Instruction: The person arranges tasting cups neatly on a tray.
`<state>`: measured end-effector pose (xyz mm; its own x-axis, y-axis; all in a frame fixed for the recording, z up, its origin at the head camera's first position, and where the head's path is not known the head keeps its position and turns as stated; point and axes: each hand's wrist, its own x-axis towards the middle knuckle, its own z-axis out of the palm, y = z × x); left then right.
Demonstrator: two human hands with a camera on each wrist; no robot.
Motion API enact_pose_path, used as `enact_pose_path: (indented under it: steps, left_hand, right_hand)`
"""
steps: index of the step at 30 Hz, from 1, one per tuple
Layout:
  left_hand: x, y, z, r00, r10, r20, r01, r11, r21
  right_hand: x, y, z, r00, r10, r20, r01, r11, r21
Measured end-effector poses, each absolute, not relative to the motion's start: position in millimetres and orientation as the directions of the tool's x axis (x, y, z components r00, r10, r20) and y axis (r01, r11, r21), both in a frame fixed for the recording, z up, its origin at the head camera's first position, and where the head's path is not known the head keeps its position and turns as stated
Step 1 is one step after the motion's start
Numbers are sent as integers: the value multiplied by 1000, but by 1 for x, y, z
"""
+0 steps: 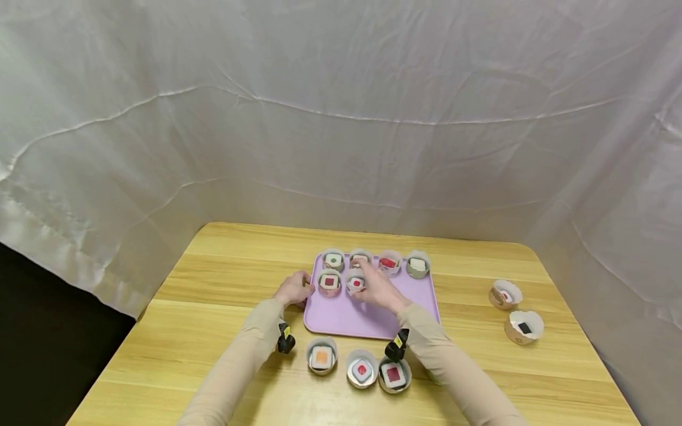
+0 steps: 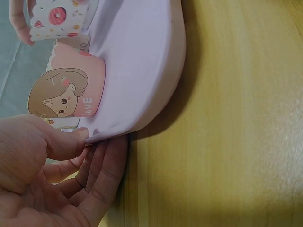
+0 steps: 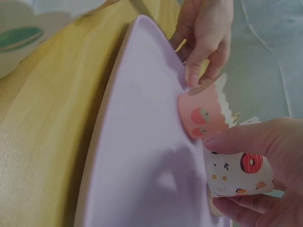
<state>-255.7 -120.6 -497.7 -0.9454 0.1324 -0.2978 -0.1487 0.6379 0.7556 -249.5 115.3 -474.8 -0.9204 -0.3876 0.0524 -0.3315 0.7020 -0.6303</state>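
My left hand [image 1: 295, 289] pinches the left edge of a lilac tray [image 1: 346, 316], thumb on the rim and fingers beneath it. Between thumb and fingers of my right hand [image 1: 379, 288] is a white paper baking cup with a donut print [image 3: 236, 175], holding a white piece with a red centre. That cup is at the tray's surface, just right of a pink paper cup [image 2: 92, 82] with a girl's face and strawberries. Behind them, a back row of several filled cups lines the tray's far edge, including one with a red piece [image 1: 389, 262] and a greyish one [image 1: 418, 264].
In front of the tray stand three filled cups, one with an orange-centred piece [image 1: 322, 356]. Two more cups, a brown one [image 1: 505, 294] and one with a black square [image 1: 524, 328], stand on the wooden table [image 1: 213, 355] at right. A pale curtain [image 1: 341, 148] hangs behind.
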Motion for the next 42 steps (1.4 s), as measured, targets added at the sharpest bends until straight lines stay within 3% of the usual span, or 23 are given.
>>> enact_pose_path:
  steps: [42]
  left_hand:
    - [-254, -120, -497, -947, 133, -292, -146, 631, 762]
  right_hand:
    - [-253, 118, -487, -913, -400, 78, -356, 690, -630]
